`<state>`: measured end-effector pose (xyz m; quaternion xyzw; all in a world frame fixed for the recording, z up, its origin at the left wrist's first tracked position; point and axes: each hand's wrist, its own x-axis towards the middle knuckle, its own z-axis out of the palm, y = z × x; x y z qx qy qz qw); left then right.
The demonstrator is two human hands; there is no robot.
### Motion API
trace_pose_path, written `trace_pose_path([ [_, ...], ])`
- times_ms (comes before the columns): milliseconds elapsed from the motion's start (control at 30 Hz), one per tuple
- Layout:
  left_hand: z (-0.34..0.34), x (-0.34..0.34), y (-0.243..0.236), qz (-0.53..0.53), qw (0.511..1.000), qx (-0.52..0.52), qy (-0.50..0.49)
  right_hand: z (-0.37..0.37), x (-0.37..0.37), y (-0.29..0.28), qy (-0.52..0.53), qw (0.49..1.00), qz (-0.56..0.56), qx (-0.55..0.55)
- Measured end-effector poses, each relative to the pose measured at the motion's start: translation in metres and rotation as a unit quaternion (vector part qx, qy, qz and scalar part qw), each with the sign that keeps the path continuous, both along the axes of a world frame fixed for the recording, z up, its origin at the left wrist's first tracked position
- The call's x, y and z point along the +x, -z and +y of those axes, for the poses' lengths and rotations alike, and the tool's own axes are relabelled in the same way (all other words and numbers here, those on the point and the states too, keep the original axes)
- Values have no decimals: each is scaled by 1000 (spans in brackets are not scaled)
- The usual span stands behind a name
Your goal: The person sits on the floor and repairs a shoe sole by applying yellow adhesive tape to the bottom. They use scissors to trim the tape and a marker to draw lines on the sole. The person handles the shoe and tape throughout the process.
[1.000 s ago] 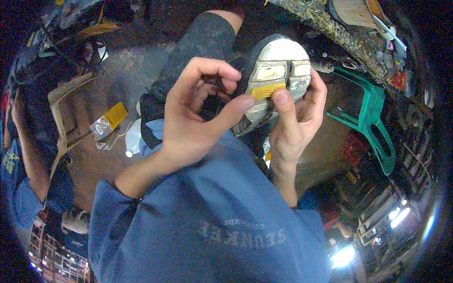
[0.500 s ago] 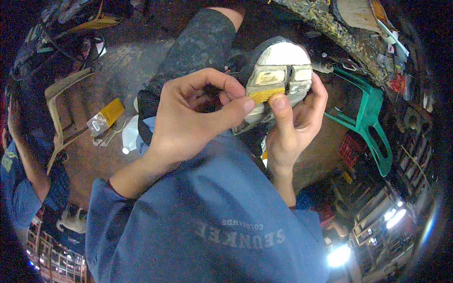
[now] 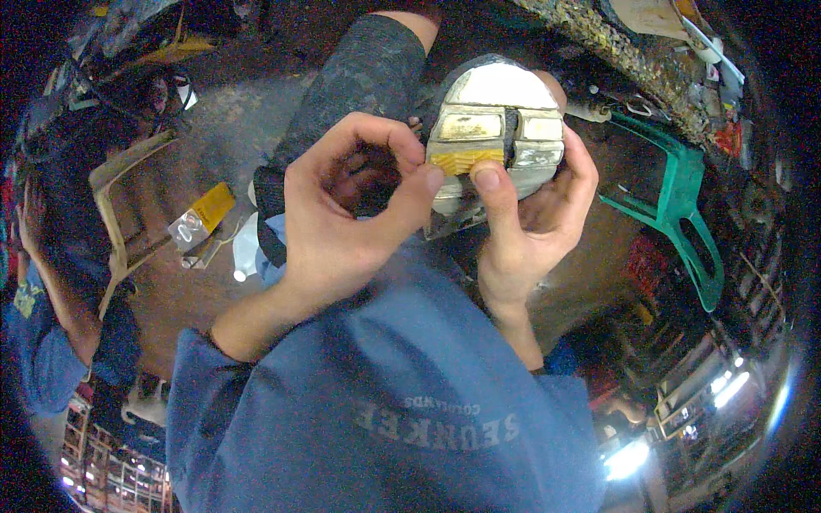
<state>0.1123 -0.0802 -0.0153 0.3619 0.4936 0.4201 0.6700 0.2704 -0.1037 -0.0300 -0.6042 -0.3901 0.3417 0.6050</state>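
A worn shoe (image 3: 466, 126) is held up with its sole facing me. Its sole has a white tip, pale blocks parted by dark grooves, and one ribbed yellow piece (image 3: 466, 162) across the middle. From the right, my right hand (image 3: 534, 214) grips the shoe, its thumb pressing at the yellow piece's lower edge and its fingers behind. My left hand (image 3: 351, 197) is closed in a pinch, thumb and forefinger meeting at the yellow piece's left end. The shoe's upper is mostly hidden behind the sole.
A green plastic chair (image 3: 671, 197) stands at right, a beige chair frame (image 3: 107, 197) at left. On the floor lie a yellow-and-clear package (image 3: 203, 212) and a white bottle (image 3: 245, 248). Another person's arm (image 3: 56, 291) shows at far left. A cluttered bench edge (image 3: 633, 73) runs along the upper right.
The shoe has shifted slightly left and its sole has turned more squarely toward me. Both hands have moved with it and keep their places at the yellow piece.
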Motion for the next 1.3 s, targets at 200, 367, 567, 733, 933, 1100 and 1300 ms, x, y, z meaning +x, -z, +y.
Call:
trace_pose_path([
  [200,0,0,-2,-31,1000,-3,0,-3,-2,1,17,1000,-8,18],
  [367,0,2,-2,-28,1000,-9,3,-5,-3,1,13,999,2,33],
  [567,4,19,13,-10,990,89,-106,7,-2,4,37,997,-58,-26],
  [733,25,19,33,128,963,216,-94,20,4,10,28,995,-81,-52],
  [933,38,17,41,192,943,243,-125,30,20,19,-103,985,-124,-67],
  [1100,57,0,37,87,957,263,-87,50,22,34,-121,986,12,-112],
  [1300,96,9,33,-197,972,111,-66,65,13,46,-73,974,-174,-126],
])
